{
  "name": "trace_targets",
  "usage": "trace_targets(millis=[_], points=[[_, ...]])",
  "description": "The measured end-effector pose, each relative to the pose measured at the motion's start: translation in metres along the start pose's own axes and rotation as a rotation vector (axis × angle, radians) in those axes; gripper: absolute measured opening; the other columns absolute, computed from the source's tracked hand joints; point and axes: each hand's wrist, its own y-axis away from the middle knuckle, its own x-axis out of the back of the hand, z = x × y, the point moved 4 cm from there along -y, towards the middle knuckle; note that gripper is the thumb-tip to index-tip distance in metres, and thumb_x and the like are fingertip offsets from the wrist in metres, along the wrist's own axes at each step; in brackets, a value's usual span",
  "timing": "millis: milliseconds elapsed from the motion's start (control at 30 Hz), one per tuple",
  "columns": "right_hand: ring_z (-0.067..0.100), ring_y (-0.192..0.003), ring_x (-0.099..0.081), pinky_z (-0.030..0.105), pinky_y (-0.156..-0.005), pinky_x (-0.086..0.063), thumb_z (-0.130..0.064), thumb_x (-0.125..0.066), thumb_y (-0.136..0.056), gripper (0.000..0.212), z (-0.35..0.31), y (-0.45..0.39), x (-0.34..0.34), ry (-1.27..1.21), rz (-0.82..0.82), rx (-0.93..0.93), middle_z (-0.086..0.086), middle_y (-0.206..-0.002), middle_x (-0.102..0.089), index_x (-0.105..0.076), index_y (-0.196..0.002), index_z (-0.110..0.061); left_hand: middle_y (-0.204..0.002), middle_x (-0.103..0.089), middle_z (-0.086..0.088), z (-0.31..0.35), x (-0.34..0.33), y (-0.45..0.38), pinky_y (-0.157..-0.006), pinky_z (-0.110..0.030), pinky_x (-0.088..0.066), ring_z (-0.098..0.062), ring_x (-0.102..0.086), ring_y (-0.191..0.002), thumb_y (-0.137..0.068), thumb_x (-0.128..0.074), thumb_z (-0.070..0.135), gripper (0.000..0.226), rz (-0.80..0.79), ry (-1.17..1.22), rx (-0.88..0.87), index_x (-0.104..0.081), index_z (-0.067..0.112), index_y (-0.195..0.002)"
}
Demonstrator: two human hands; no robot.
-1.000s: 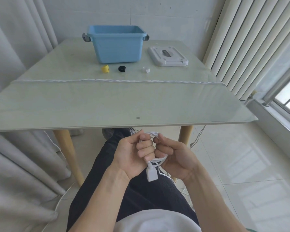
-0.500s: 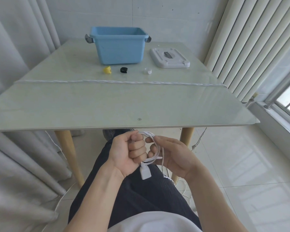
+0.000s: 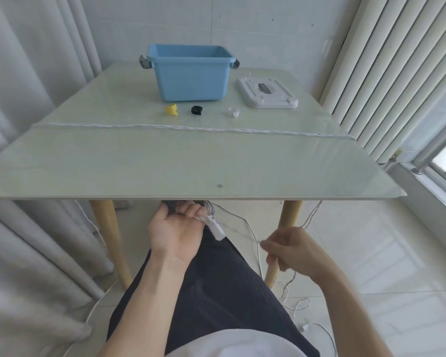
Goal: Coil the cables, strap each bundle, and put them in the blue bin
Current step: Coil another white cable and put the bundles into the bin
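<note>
Just below the near edge of the pale green glass-topped table (image 3: pixel 165 163), the left hand (image 3: pixel 177 229) curls its fingers around a few loops of thin white cable (image 3: pixel 242 234), its blocky white plug (image 3: pixel 218 231) dangling beneath. The right hand (image 3: pixel 291 249) pinches the same cable a little to the right (motion blur hides the strand between them). Slack trails on the tiled floor under the table. At the table's far end stands the blue plastic bin (image 3: pixel 191 73), the white flat lid (image 3: pixel 267 92) beside it, with yellow (image 3: pixel 171 109), black (image 3: pixel 196 110) and white (image 3: pixel 233 111) strap rolls in front.
</note>
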Motion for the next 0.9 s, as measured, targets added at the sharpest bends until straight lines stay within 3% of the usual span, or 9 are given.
trace_targets(millis=[133, 233, 333, 467, 600, 667, 733, 800, 900], points=[[0.011, -0.046, -0.054, 0.022, -0.056, -0.046, -0.034, -0.059, -0.091, 0.022, -0.011, 0.011, -0.032, 0.300, -0.247, -0.035, -0.005, -0.070, -0.075, -0.065, -0.079, -0.015, -0.070, -0.038, -0.001, -0.011, 0.006, -0.006, -0.068, -0.031, -0.034, -0.016, -0.036, -0.055, -0.104, -0.029, 0.018, 0.029, 0.072, -0.240, -0.074, -0.039, 0.015, -0.077], [0.004, -0.050, -0.056, 0.012, -0.052, -0.042, -0.035, -0.063, -0.087, 0.018, -0.027, 0.018, -0.043, 0.387, -0.295, 0.106, -0.007, -0.079, -0.074, -0.072, -0.082, -0.021, -0.071, -0.045, -0.001, -0.017, 0.003, -0.005, -0.070, -0.032, -0.040, -0.015, -0.043, -0.057, -0.107, -0.032, 0.011, 0.029, 0.068, -0.422, -0.129, -0.044, 0.013, -0.080], [0.004, -0.071, -0.061, 0.016, -0.063, -0.048, -0.032, -0.064, -0.089, 0.013, -0.038, 0.023, -0.043, 0.393, -0.295, 0.235, -0.009, -0.083, -0.071, -0.076, -0.095, -0.030, -0.069, -0.052, -0.003, -0.018, 0.001, 0.001, -0.068, -0.034, -0.042, -0.018, -0.048, -0.058, -0.106, -0.039, 0.010, 0.024, 0.029, -0.740, -0.107, -0.049, 0.009, -0.084], [0.009, -0.083, -0.060, 0.024, -0.075, -0.048, -0.024, -0.062, -0.095, 0.020, -0.047, 0.025, -0.028, 0.331, -0.093, 0.334, -0.006, -0.090, -0.068, -0.076, -0.101, -0.036, -0.072, -0.062, -0.006, -0.026, -0.002, 0.017, -0.068, -0.033, -0.047, -0.021, -0.057, -0.062, -0.105, -0.043, 0.011, 0.017, -0.108, -1.217, 0.023, -0.056, 0.006, -0.094], [0.003, -0.071, -0.063, 0.016, -0.067, -0.044, -0.018, -0.074, -0.087, 0.017, -0.050, 0.025, -0.014, 0.085, 0.113, 0.363, -0.014, -0.076, -0.073, -0.077, -0.084, -0.034, -0.076, -0.060, -0.019, -0.038, -0.009, 0.030, -0.063, -0.030, -0.047, -0.022, -0.057, -0.059, -0.105, -0.044, 0.014, 0.020, -0.350, -1.467, 0.224, -0.057, 0.003, -0.094], [0.002, -0.066, -0.062, 0.017, -0.064, -0.046, -0.021, -0.082, -0.081, 0.009, -0.047, 0.022, -0.008, 0.020, 0.211, 0.334, -0.016, -0.071, -0.071, -0.074, -0.078, -0.026, -0.069, -0.054, -0.020, -0.043, -0.010, 0.036, -0.058, -0.030, -0.039, -0.021, -0.045, -0.051, -0.096, -0.049, 0.021, 0.024, -0.454, -1.470, 0.328, -0.055, 0.002, -0.083], [0.001, -0.057, -0.055, 0.015, -0.057, -0.042, -0.029, -0.089, -0.072, 0.020, -0.044, 0.020, -0.003, -0.020, 0.274, 0.316, -0.016, -0.064, -0.067, -0.070, -0.073, -0.023, -0.057, -0.042, -0.011, -0.045, -0.013, 0.041, -0.049, -0.026, -0.028, -0.017, -0.029, -0.045, -0.089, -0.048, 0.022, 0.023, -0.475, -1.412, 0.422, -0.058, 0.002, -0.081], [0.003, -0.052, -0.045, 0.018, -0.050, -0.038, -0.040, -0.093, -0.062, 0.033, -0.042, 0.018, 0.000, -0.035, 0.330, 0.309, -0.012, -0.056, -0.060, -0.067, -0.069, -0.021, -0.052, -0.028, -0.004, -0.046, -0.016, 0.042, -0.045, -0.024, -0.018, -0.015, -0.016, -0.046, -0.097, -0.042, 0.024, 0.032, -0.503, -1.428, 0.486, -0.061, 0.005, -0.080], [0.006, -0.050, -0.043, 0.020, -0.048, -0.036, -0.051, -0.091, -0.056, 0.045, -0.035, 0.013, 0.002, -0.059, 0.339, 0.310, -0.006, -0.054, -0.056, -0.063, -0.064, -0.017, -0.048, -0.018, 0.002, -0.046, -0.016, 0.043, -0.043, -0.023, -0.010, -0.013, -0.009, -0.045, -0.100, -0.037, 0.027, 0.037, -0.530, -1.397, 0.541, -0.046, 0.015, -0.066]])
